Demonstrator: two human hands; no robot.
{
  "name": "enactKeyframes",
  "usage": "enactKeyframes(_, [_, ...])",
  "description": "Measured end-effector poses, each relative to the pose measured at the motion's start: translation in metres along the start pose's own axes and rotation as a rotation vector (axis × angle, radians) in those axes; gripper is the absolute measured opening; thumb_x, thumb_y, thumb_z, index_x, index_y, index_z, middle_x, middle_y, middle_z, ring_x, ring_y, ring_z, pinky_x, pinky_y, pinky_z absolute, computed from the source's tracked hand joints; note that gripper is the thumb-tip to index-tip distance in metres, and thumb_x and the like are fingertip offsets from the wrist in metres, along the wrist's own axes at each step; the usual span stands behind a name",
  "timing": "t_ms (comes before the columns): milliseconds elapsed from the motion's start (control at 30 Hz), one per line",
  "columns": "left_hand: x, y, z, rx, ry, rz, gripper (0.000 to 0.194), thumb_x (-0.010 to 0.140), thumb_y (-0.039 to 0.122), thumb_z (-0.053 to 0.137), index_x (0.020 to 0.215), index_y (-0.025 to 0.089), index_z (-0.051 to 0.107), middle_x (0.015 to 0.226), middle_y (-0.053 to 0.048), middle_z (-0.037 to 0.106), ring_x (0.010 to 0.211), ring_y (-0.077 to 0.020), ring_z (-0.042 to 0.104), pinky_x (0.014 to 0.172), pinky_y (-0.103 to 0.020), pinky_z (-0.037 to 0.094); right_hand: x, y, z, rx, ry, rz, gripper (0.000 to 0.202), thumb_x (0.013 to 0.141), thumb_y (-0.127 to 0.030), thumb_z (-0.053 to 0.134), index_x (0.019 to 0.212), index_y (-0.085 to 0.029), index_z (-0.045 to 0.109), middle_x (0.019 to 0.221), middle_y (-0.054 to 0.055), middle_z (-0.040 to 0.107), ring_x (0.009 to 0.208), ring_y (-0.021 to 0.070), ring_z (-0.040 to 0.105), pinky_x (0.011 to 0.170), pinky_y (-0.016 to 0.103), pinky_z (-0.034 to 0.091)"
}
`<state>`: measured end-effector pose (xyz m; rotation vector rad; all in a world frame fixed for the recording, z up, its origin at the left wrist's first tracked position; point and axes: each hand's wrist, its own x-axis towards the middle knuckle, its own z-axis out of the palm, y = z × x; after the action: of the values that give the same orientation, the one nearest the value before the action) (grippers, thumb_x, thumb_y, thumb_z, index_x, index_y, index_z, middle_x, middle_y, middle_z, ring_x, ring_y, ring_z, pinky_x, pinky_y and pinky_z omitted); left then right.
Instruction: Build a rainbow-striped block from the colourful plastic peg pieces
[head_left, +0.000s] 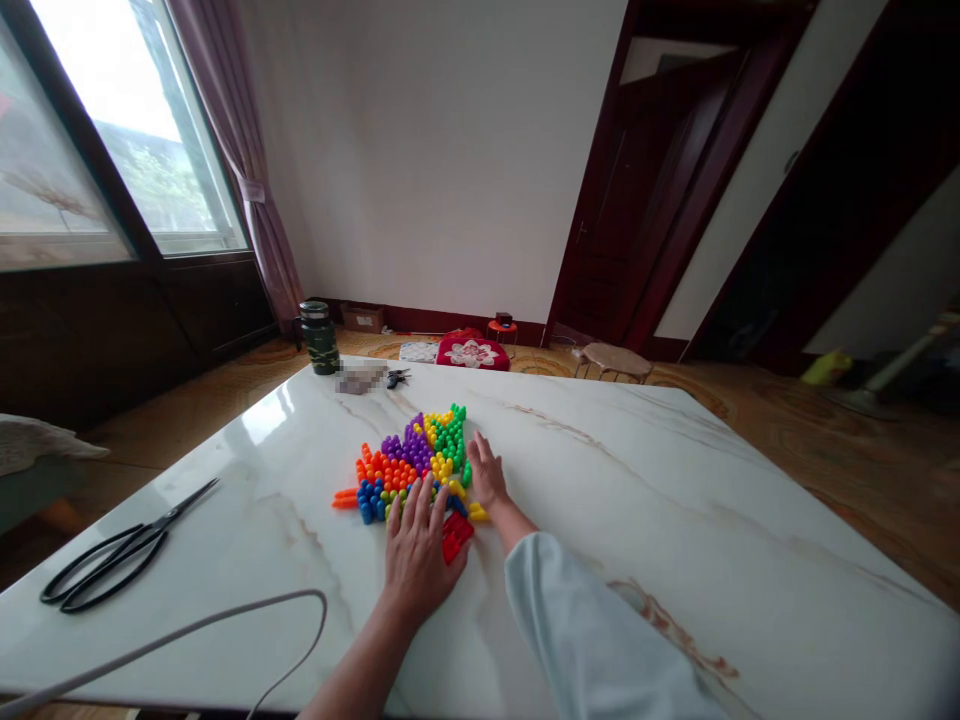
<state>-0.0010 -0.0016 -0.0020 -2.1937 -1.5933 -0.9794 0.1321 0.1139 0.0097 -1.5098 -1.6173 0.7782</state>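
Both hands [427, 555] touch the colorful pegs [411, 455] from two sides.

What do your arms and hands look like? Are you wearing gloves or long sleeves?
No gloves: the left hand and the right hand are both bare. The right arm has a loose, plain, pale blue-grey sleeve that ends a bit before the hand. The left forearm is bare, and I can't see any watch.
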Motion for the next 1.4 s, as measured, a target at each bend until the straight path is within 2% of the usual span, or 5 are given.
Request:
enactKeyframes(367, [0.005, 0.014, -0.014, 0.011, -0.119, 0.301, 0.035, 0.088, 0.032, 0.052, 0.122, 0.027, 0.060, 0.149, -0.004, 0.041, 0.141, -0.0271, 0.027, 0.116, -0.053, 0.012, -0.113, 0.053, -0.061, -0.773, 0.004, -0.051, 0.057, 0.094, -0.045, 0.039, 0.146, -0.020, 0.037, 0.155, 0.008, 0.022, 0.144, 0.0274, 0.014, 0.114, 0.050, 0.006])
enactKeyframes(500, [0.020, 0.027, 0.000, 0.038, -0.273, 0.462, 0.045, 0.089, 0.035, 0.051, 0.132, 0.022, 0.051, 0.151, -0.006, 0.036, 0.142, -0.0269, 0.023, 0.117, -0.054, 0.009, -0.116, 0.048, -0.058, -0.819, 0.030, -0.055, 0.057, 0.096, -0.045, 0.035, 0.146, -0.018, 0.036, 0.155, 0.009, 0.023, 0.143, 0.0290, 0.016, 0.114, 0.051, 0.007])
enactKeyframes(700, [0.032, 0.025, 0.018, 0.153, -0.408, 0.228, 0.056, 0.088, 0.050, 0.048, 0.131, 0.014, 0.053, 0.129, -0.015, 0.058, 0.133, -0.0328, 0.038, 0.115, -0.057, 0.011, -0.115, 0.045, -0.058, -0.872, 0.025, -0.043, 0.056, 0.095, -0.043, 0.035, 0.146, -0.020, 0.036, 0.155, 0.008, 0.024, 0.143, 0.0275, 0.017, 0.113, 0.050, 0.010])
enactKeyframes(1100, [0.041, 0.029, 0.017, 0.114, -0.349, 0.262, 0.056, 0.090, 0.047, 0.045, 0.137, 0.016, 0.046, 0.150, -0.013, 0.036, 0.142, -0.0306, 0.023, 0.117, -0.054, 0.010, -0.117, 0.047, -0.055, -0.894, 0.056, -0.062, 0.055, 0.096, -0.044, 0.032, 0.146, -0.021, 0.036, 0.155, 0.007, 0.024, 0.143, 0.0267, 0.017, 0.114, 0.049, 0.007])
enactKeyframes(1400, [0.090, 0.012, 0.048, 0.307, -0.467, 0.131, 0.049, 0.086, 0.047, 0.052, 0.122, 0.014, 0.063, 0.136, -0.015, 0.054, 0.139, -0.0315, 0.030, 0.117, -0.055, -0.003, -0.119, 0.044, -0.056, -0.883, 0.047, -0.040, 0.055, 0.094, -0.041, 0.035, 0.145, -0.021, 0.037, 0.155, 0.006, 0.024, 0.143, 0.0258, 0.017, 0.114, 0.049, 0.009])
